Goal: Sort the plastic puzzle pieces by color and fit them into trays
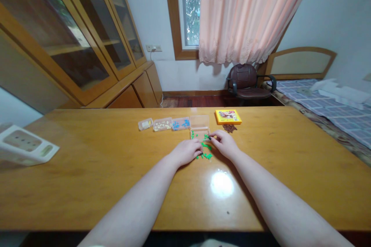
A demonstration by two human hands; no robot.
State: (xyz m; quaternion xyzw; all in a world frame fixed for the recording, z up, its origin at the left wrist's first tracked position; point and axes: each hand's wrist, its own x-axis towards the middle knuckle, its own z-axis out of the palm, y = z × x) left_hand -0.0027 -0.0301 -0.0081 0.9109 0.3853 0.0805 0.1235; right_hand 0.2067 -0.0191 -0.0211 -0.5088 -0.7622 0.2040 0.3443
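Both my hands rest on the wooden table point(87, 170) around a scatter of small green pieces point(206, 150). My left hand point(187, 151) lies curled with its fingertips at the left edge of the pieces. My right hand point(224, 142) pinches a green piece at the near edge of an open clear plastic box point(199, 126) that holds a few green pieces. What, if anything, the left fingers hold is hidden.
Three small clear boxes stand in a row: one with yellow bits point(145, 124), one with pale bits point(162, 124), one with blue bits point(180, 123). A yellow box point(228, 116) and a brown pile point(229, 128) lie right. A white object point(24, 145) sits far left.
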